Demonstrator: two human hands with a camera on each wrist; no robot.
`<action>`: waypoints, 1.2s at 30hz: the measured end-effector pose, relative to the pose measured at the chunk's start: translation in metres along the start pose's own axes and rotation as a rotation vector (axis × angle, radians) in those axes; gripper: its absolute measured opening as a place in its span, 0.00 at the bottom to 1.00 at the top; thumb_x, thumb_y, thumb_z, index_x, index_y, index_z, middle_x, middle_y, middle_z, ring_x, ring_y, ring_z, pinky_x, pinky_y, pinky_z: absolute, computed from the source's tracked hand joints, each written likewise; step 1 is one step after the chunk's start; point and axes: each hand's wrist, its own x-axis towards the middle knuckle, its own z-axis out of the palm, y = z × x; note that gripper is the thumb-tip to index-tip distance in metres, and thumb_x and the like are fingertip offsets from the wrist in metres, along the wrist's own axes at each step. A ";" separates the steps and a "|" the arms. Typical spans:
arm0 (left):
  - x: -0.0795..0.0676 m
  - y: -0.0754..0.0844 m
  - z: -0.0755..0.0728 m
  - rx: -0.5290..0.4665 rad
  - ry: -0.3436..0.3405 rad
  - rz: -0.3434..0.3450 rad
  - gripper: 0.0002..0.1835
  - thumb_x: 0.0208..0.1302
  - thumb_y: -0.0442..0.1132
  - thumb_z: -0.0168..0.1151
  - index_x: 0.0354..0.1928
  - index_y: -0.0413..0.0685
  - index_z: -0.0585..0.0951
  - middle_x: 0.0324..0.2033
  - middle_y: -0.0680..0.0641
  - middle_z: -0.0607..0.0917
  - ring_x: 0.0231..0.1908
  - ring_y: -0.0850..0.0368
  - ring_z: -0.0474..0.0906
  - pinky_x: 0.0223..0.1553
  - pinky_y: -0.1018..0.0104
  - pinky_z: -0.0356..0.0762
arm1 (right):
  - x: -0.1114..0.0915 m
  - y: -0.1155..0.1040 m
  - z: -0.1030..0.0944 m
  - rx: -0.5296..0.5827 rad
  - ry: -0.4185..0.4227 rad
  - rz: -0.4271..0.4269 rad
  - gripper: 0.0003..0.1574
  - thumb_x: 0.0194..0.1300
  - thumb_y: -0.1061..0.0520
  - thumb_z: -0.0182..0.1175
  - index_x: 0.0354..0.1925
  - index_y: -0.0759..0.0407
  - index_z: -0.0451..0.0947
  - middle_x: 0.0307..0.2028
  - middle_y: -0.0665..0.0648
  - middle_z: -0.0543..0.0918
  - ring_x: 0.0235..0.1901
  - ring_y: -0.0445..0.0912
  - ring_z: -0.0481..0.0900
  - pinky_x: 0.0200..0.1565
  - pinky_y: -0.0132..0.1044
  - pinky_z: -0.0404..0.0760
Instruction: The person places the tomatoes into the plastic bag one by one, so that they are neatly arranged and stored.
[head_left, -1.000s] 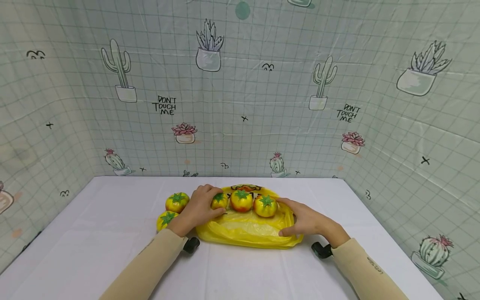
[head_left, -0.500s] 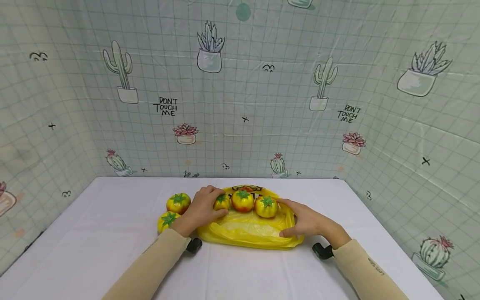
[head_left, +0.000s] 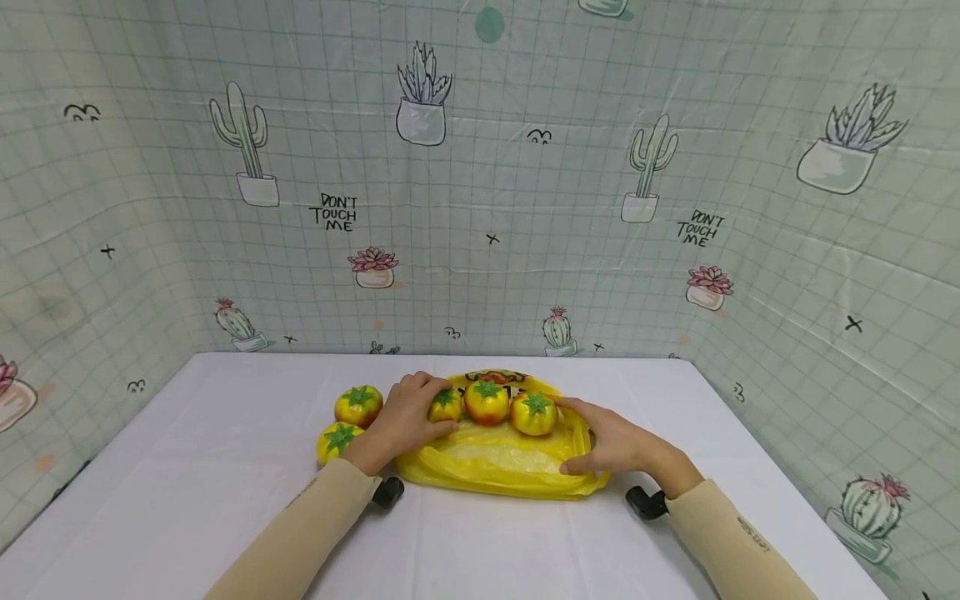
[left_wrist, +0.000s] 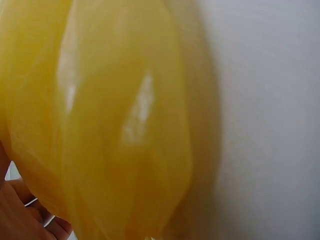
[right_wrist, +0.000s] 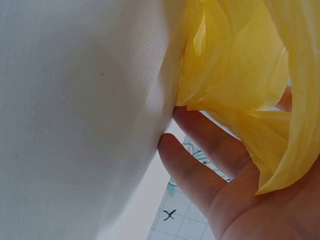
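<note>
A yellow plastic bag (head_left: 495,475) lies on the table, its printed part at the back, and fills much of the left wrist view. Two yellow-red tomatoes with green star-shaped tops, a middle tomato (head_left: 487,403) and a right-hand tomato (head_left: 534,414), sit on it. My left hand (head_left: 408,417) holds a third tomato (head_left: 445,406) at the bag's left side, thumb in front and fingers over the back. My right hand (head_left: 611,437) rests spread around the bag's right end; in the right wrist view its fingers (right_wrist: 192,170) are straight and meet the table, with the bag against the palm.
Two more tomatoes stand left of my left hand, a rear tomato (head_left: 358,406) and a front tomato (head_left: 339,442) partly hidden by the wrist. The white table (head_left: 480,550) ends at a cactus-print backdrop (head_left: 480,283). Each wrist carries a small black device (head_left: 647,502).
My left hand and the tomato in it have shifted very slightly to the right. The right hand and the bag look unmoved.
</note>
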 end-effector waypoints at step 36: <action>-0.048 -0.003 -0.025 0.059 0.192 0.214 0.21 0.59 0.41 0.68 0.53 0.44 0.78 0.47 0.45 0.77 0.48 0.47 0.72 0.53 0.50 0.69 | 0.002 0.001 0.000 -0.017 -0.003 -0.017 0.61 0.46 0.37 0.71 0.72 0.49 0.54 0.69 0.57 0.62 0.67 0.56 0.60 0.63 0.60 0.59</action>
